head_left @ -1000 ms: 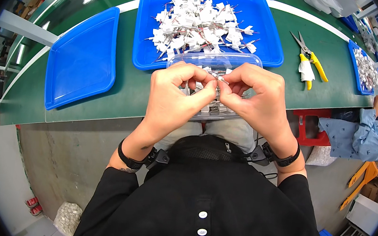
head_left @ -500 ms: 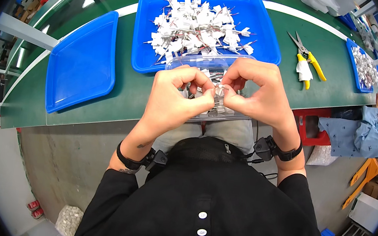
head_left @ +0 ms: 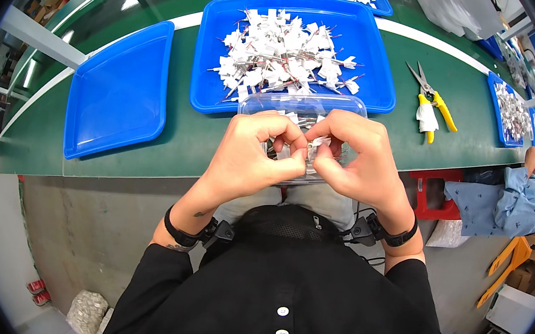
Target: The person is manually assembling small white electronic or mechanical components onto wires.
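My left hand [head_left: 253,149] and my right hand [head_left: 360,152] meet in front of me, thumbs and fingertips pinched together. Between them is a small white-tagged wire piece [head_left: 315,146], partly covered by the fingers. Just beneath the hands stands a clear plastic box [head_left: 350,104] holding more such pieces, largely hidden by my hands. Beyond it a blue tray [head_left: 374,97] carries a heap of short dark and red wires with white tags [head_left: 279,54].
An empty-looking blue tray [head_left: 119,93] lies at the left. Yellow-handled scissors [head_left: 431,106], one handle wrapped in white, rest on the green table [head_left: 407,142]. Farther back is another filled blue tray [head_left: 388,7]. A co-worker in a blue sleeve [head_left: 528,194] sits at the right.
The view has shifted slightly, so the trays sit lower in the picture. My fingertips have turned a little around the small white-tagged piece, which shows more white now.
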Motion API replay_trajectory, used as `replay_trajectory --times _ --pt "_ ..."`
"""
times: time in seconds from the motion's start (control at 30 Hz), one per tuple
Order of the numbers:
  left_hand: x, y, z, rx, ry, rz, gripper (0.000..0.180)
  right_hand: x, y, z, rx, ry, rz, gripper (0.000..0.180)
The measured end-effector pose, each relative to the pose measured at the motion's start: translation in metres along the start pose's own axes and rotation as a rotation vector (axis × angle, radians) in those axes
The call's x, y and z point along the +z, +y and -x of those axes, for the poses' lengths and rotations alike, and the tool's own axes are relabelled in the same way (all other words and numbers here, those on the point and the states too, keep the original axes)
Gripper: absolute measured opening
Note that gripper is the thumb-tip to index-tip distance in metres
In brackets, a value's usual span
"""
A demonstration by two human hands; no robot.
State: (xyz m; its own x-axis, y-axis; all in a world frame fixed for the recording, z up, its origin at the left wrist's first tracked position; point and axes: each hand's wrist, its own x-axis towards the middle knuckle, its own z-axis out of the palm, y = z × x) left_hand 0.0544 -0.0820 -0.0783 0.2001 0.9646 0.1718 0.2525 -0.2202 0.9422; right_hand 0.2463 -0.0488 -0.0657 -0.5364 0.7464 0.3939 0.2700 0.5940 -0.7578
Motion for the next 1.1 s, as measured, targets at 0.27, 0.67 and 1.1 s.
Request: replay_trajectory --times 0.27,0.67,1.1 --pt "-0.001 0.007 -0.001 0.124 0.020 -0.081 0.015 0.001 0.003 0.003 -0.024 0.054 0.016 0.003" --pt "-0.002 0.002 -0.005 0.075 -0.131 0.073 0.014 -0.021 0.013 -0.002 -0.028 -0.154 -0.161 0.007" --pt "0.002 0.001 -0.001 -0.066 -0.016 0.135 0.011 -0.017 0.009 0.000 -0.138 -0.152 0.555 0.005"
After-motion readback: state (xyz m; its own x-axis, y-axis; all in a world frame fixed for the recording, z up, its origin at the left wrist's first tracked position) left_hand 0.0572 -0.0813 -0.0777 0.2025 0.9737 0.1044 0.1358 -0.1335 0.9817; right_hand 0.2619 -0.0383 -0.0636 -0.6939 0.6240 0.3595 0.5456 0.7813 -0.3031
